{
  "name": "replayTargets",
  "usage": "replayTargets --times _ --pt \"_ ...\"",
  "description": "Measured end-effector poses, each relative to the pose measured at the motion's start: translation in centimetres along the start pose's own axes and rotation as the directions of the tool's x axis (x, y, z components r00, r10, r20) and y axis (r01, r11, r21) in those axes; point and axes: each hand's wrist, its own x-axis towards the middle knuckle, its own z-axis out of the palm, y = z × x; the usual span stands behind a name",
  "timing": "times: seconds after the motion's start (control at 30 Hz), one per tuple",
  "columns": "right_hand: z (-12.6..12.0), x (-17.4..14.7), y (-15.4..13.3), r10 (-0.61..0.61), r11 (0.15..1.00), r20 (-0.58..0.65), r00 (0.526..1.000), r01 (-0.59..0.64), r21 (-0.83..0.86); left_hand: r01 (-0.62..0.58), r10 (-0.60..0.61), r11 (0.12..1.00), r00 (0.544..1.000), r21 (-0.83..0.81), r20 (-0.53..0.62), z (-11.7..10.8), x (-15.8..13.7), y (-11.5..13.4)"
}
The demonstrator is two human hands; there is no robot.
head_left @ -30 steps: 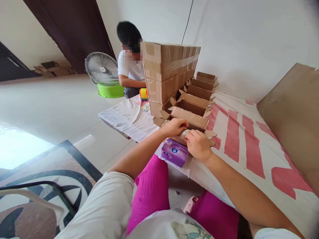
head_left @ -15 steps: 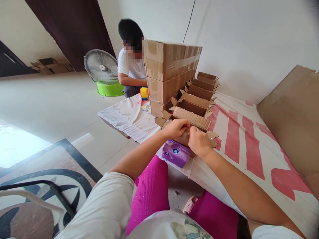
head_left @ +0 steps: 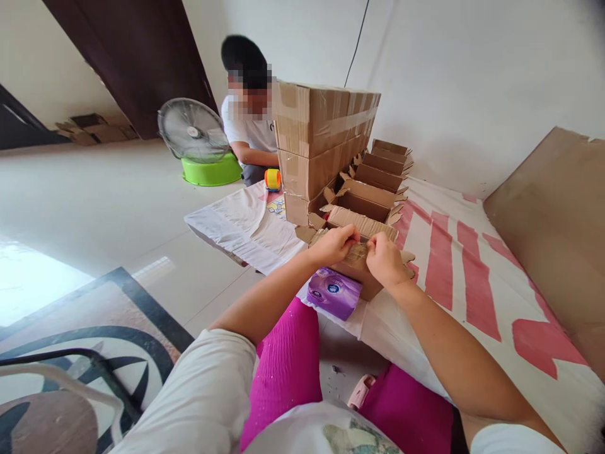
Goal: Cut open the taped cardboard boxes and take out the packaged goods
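Note:
My left hand (head_left: pixel 336 244) is closed in a pinch over the nearest open cardboard box (head_left: pixel 362 276). Across from it, my right hand (head_left: pixel 386 260) is pinched too, at the right side of the same box. A narrow gap separates the fingertips; whatever they hold is too small to make out. Torn-edged flaps stick out at the box's two ends. Against its near side rests a purple tissue pack (head_left: pixel 333 294), at the edge of the cloth-covered table (head_left: pixel 401 328).
Behind runs a row of open boxes (head_left: pixel 366 198); left of it rises a stack of taped cartons (head_left: pixel 326 123). A person (head_left: pixel 246 113) sits beyond, near a yellow-orange roll (head_left: pixel 273 180). A fan (head_left: pixel 193 131) stands left, and a cardboard sheet (head_left: pixel 548 239) leans right.
My right hand has moved slightly right, widening the gap between my fingertips and showing more of the box's near side. My left hand stays nearly in place.

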Motion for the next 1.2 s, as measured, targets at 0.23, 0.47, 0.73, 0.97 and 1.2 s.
replayTargets --times 0.23,0.47,0.73,0.97,1.2 --pt "-0.3 1.6 2.4 0.293 0.878 -0.008 0.956 -0.266 0.398 -0.021 0.021 1.000 1.000 0.019 -0.008 0.2 -0.1 0.3" --pt "-5.2 2.9 7.5 0.494 0.706 -0.190 0.848 -0.263 0.657 -0.004 0.002 0.998 1.000 0.062 0.024 -0.2 -1.0 0.0" --pt "-2.6 -4.1 0.5 -0.419 0.907 -0.052 0.906 0.421 0.022 0.005 -0.012 0.989 0.999 0.147 0.045 0.8 0.5 0.9" --pt "-0.6 -2.6 0.5 -0.279 0.936 0.074 0.958 0.288 -0.203 0.018 -0.008 0.887 1.000 0.462 -0.023 2.9 -1.1 1.9" --pt "-0.2 -1.7 0.7 -0.039 0.992 0.133 0.990 0.054 -0.114 -0.075 0.079 0.900 0.997 0.429 0.009 3.4 -1.0 1.3"
